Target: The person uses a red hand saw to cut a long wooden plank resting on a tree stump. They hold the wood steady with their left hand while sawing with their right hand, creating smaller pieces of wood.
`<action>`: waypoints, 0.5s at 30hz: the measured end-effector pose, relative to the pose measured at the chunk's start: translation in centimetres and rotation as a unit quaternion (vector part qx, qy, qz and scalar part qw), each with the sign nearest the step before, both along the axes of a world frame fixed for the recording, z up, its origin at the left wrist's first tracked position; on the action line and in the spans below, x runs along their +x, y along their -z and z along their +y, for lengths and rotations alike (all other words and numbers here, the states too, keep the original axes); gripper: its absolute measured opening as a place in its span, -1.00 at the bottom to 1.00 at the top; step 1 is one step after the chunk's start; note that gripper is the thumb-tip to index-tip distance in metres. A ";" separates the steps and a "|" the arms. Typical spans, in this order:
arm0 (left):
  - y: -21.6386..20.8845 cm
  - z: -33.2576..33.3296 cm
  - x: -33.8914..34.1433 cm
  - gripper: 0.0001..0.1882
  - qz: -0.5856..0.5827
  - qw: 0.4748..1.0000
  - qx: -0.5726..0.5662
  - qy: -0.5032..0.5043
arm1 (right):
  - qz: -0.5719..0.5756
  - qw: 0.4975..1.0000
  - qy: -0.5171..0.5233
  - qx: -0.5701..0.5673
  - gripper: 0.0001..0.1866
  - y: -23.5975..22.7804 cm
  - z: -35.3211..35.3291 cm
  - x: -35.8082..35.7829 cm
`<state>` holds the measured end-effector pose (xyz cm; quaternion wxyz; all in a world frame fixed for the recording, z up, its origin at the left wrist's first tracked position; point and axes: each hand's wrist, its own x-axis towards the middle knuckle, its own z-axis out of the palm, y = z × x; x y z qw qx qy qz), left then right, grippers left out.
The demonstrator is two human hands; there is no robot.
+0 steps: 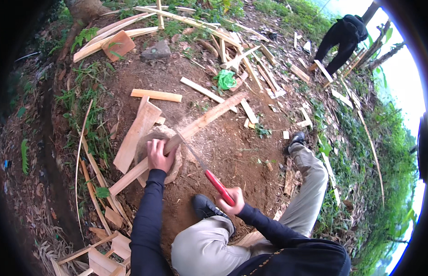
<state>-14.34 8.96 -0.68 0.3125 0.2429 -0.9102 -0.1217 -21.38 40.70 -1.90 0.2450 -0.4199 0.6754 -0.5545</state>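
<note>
A long wooden plank [209, 116] lies slantwise across a round stump [175, 171]. My left hand [160, 155] grips the plank from above, pressing it over the stump. In my right hand [231, 201] is the red handle of a hand saw [217, 185]. Its thin blade reaches up and left to the plank's near edge, just right of my left hand. How deep the blade sits in the wood I cannot tell. Pale sawdust lies around the contact. A wider board [138, 133] leans by the stump's far left side.
Short wood pieces [156, 95] and strips lie on the dirt ahead. A green plastic bag [225, 79] and a grey stone [156, 50] are farther off. A wooden frame [103, 262] stands at lower left. Another person [345, 39] in dark clothes bends over at far right.
</note>
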 end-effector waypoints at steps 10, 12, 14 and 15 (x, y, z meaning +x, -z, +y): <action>1.0 0.7 0.9 -0.62 -0.013 1.000 0.003 -0.022 | -0.062 0.997 -0.009 -0.047 -0.91 -3.7 0.8 0.3; 2.1 0.0 0.2 -0.63 -0.003 1.000 0.003 -0.015 | -0.063 0.997 -0.004 -0.045 -0.85 -2.6 -0.6 -0.6; 2.7 0.0 -0.2 -0.64 0.008 1.000 0.015 0.000 | -0.038 0.998 0.011 -0.047 -0.72 0.2 -3.8 -1.4; 2.8 -0.4 -0.1 -0.65 0.012 1.000 0.007 -0.010 | -0.026 0.999 0.009 -0.032 -0.74 -0.3 -4.9 -2.1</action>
